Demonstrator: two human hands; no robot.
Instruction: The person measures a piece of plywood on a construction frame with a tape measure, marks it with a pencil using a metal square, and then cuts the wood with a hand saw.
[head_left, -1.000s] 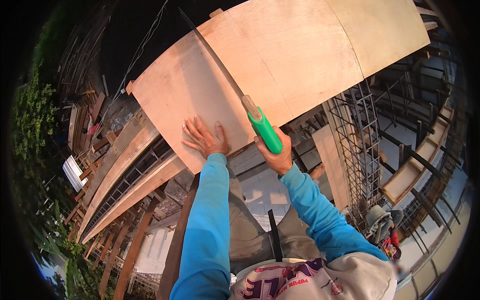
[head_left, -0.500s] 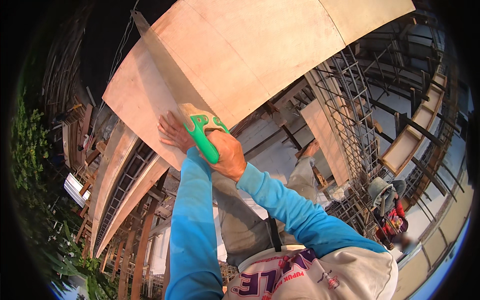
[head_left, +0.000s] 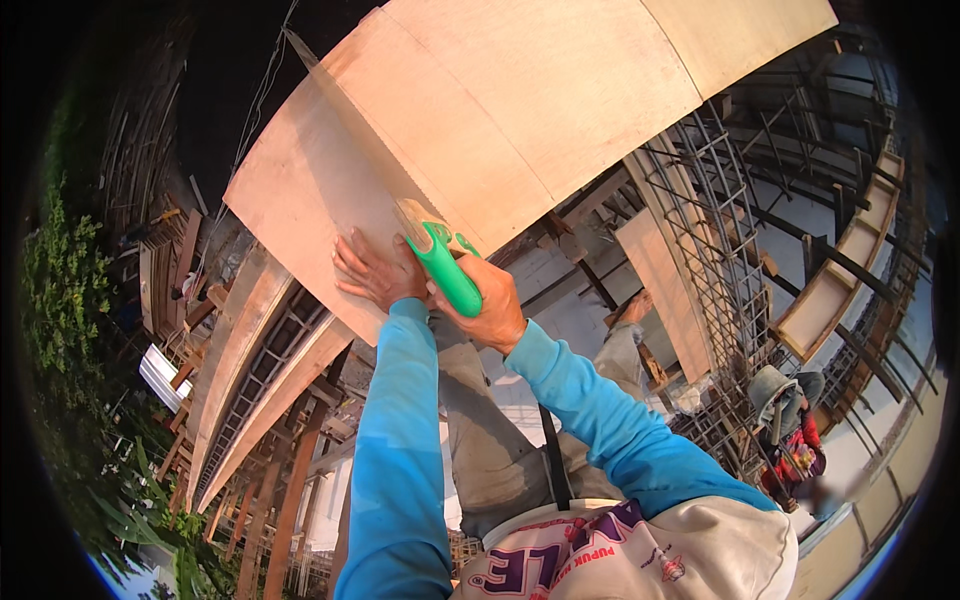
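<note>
Over the pale plywood sheet (head_left: pixel 530 110): handsaw (head_left: pixel 383 165) runs diagonally, tip past the far edge; can't tell if teeth touch wood. Right hand (head_left: pixel 490 305) grip closed round its green handle (head_left: pixel 452 278). Left hand (head_left: pixel 378 272) grip open, palm down on the sheet, just left of the handle. Rebar cage (head_left: pixel 718 200) off right.

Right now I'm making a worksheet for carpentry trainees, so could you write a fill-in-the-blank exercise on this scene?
1. The right grip is closed on the handle of the saw, a handle coloured ____.
2. The grip resting on the wooden panel is the person's ____ one.
3. Both sleeves are coloured ____.

Missing words: green; left; blue.
</note>
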